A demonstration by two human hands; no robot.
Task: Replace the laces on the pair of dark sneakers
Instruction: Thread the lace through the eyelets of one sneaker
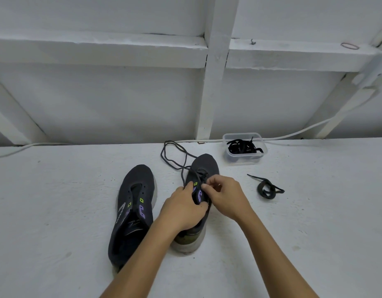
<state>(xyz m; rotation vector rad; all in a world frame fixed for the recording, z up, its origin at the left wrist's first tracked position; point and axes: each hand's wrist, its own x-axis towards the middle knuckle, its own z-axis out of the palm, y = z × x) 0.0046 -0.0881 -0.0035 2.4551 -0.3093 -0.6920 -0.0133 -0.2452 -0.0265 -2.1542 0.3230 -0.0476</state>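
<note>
Two dark sneakers stand on the white surface, toes pointing away. The left sneaker [133, 209] has bare eyelets and no lace. The right sneaker [204, 166] carries a thin dark lace [175, 155] through its front eyelets, with long loops trailing off past the toe. My left hand [183, 208] grips the right sneaker's side at the eyelets. My right hand [223, 195] pinches the lace above the tongue. A coiled flat black lace [267, 188] lies loose to the right.
A clear plastic tub [242, 157] with black laces in it stands at the back, right of the shoe. A white cable [314, 125] runs along the back edge by the white framed wall. A rubber band [349, 46] lies on the ledge.
</note>
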